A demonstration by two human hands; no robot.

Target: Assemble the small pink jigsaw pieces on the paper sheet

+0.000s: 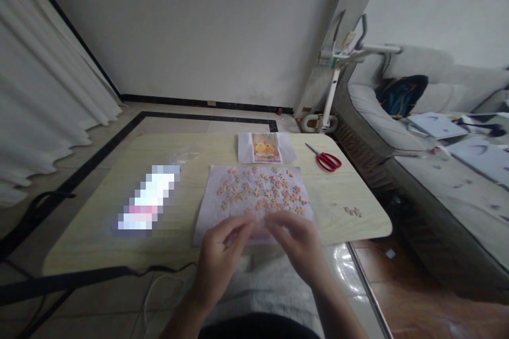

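My left hand and my right hand hover close together over the near edge of a white sheet. On each, thumb and fingers are drawn together in a pinch. Whatever lies between the fingertips is too small and blurred to make out. Beyond my hands, many small flower-shaped puzzle pieces in orange, pink and yellow are spread over the sheet. Behind it lies a picture card with a yellow cartoon figure, resting on another white paper.
Red-handled scissors lie at the table's back right. A few loose pieces sit near the right edge of the wooden table. On the left are a pixelated bright screen and clear plastic. A sofa stands to the right.
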